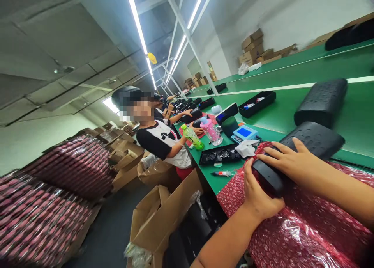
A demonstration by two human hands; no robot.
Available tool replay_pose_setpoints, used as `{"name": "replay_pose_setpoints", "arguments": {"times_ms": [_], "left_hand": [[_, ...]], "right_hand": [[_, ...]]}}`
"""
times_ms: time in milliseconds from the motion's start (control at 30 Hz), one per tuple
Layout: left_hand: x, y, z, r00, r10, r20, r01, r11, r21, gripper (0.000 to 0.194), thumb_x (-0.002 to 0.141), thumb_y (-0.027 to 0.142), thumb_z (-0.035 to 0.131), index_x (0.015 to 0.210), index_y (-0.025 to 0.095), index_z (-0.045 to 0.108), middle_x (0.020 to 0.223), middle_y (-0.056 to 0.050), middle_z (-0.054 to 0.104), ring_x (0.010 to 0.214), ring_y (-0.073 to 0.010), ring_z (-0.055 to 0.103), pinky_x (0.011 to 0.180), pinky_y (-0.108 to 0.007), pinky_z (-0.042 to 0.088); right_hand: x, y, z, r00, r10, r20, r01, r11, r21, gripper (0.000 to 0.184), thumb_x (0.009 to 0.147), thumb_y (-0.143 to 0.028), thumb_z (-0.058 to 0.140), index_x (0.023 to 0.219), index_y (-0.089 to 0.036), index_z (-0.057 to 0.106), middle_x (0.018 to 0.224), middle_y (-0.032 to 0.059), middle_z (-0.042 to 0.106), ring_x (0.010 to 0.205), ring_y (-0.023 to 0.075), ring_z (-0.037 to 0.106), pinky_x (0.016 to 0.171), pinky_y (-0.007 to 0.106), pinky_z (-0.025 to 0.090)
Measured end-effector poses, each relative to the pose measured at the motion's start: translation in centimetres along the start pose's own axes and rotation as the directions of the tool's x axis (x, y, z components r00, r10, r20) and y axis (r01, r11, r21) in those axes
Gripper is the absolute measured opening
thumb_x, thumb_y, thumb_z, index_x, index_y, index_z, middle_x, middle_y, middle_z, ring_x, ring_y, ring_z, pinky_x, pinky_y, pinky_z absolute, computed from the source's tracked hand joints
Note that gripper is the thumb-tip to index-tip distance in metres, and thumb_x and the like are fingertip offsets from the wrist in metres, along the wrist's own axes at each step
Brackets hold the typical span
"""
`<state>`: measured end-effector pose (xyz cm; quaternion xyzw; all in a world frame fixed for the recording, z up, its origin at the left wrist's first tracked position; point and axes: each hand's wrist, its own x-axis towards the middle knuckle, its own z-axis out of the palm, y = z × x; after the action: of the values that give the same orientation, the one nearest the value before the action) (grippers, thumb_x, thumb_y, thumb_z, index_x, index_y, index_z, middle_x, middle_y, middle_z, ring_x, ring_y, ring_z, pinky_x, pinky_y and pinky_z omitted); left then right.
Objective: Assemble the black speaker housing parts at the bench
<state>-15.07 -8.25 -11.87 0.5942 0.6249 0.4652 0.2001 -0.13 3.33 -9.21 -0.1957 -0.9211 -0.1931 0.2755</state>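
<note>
My left hand (261, 192) wraps around the near end of a black dimpled oblong case (312, 141), with its fingers curled over the rim. My right hand (288, 158) lies across the case's top, fingers spread and pressing on it. The case rests on a sheet of red printed bubble wrap (304, 229) that covers the bench edge under both forearms. A second black dimpled case (321, 102) lies on the green workbench (315, 151) just beyond. The underside of the held case is hidden.
A black tray with a two-ring fixture (219, 155), a white cloth (245, 148), and a blue-screened scale (244, 133) sit close by. A co-worker (160, 139) works further along the bench. Open cardboard boxes (160, 217) and wrapped stacks (49, 209) stand on the floor.
</note>
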Motion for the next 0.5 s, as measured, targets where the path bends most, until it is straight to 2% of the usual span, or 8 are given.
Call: {"name": "replay_pose_setpoints", "arguments": {"times_ms": [200, 300, 367, 400, 500], "left_hand": [[0.1, -0.1, 0.1, 0.999, -0.037, 0.017, 0.037, 0.999, -0.005, 0.114, 0.05, 0.021, 0.078, 0.149, 0.016, 0.02, 0.155, -0.018, 0.032, 0.146, -0.0335, 0.033, 0.126, -0.047, 0.028], [0.3, -0.1, 0.0, 0.995, -0.097, 0.036, 0.099, 0.994, -0.054, 0.119, 0.05, 0.023, 0.082, 0.15, 0.017, 0.018, 0.156, -0.018, 0.029, 0.147, -0.0329, 0.031, 0.125, -0.047, 0.026], [0.6, 0.0, -0.2, 0.982, -0.181, 0.051, 0.186, 0.974, -0.132, 0.124, 0.049, 0.025, 0.086, 0.151, 0.017, 0.016, 0.155, -0.02, 0.03, 0.145, -0.0327, 0.034, 0.124, -0.047, 0.028], [0.7, 0.0, -0.3, 0.974, -0.222, 0.055, 0.228, 0.957, -0.178, 0.126, 0.048, 0.026, 0.087, 0.151, 0.017, 0.015, 0.154, -0.02, 0.032, 0.144, -0.0325, 0.036, 0.123, -0.048, 0.028], [1.1, 0.0, -0.4, 0.956, -0.291, 0.047, 0.292, 0.913, -0.284, 0.128, 0.048, 0.03, 0.09, 0.151, 0.017, 0.014, 0.151, -0.021, 0.036, 0.142, -0.0318, 0.038, 0.123, -0.048, 0.026]], "right_hand": [[-0.6, 0.0, 0.7, 0.998, -0.027, -0.056, 0.025, 0.999, -0.039, 0.089, 0.051, -0.002, 0.05, 0.138, -0.022, 0.056, 0.133, 0.0194, 0.06, 0.12, 0.046, 0.056, 0.076, 0.07, 0.051], [-0.5, 0.2, 0.2, 1.0, 0.0, -0.014, -0.001, 0.998, -0.069, 0.095, 0.048, -0.001, 0.051, 0.141, -0.022, 0.056, 0.142, 0.0225, 0.052, 0.124, 0.0474, 0.054, 0.078, 0.073, 0.049], [0.0, 0.4, -0.7, 0.989, 0.091, 0.118, -0.083, 0.994, -0.069, 0.094, 0.051, 0.002, 0.054, 0.142, -0.024, 0.057, 0.146, 0.0231, 0.048, 0.129, 0.0479, 0.05, 0.083, 0.075, 0.047], [0.4, 0.6, -1.3, 0.967, 0.146, 0.21, -0.135, 0.989, -0.067, 0.092, 0.053, 0.002, 0.054, 0.141, -0.025, 0.058, 0.147, 0.0229, 0.047, 0.132, 0.0473, 0.048, 0.087, 0.075, 0.046], [1.3, 1.3, -2.8, 0.846, 0.251, 0.471, -0.258, 0.965, -0.051, 0.085, 0.063, 0.004, 0.055, 0.142, -0.027, 0.057, 0.151, 0.0187, 0.044, 0.138, 0.0408, 0.044, 0.097, 0.068, 0.046]]}}
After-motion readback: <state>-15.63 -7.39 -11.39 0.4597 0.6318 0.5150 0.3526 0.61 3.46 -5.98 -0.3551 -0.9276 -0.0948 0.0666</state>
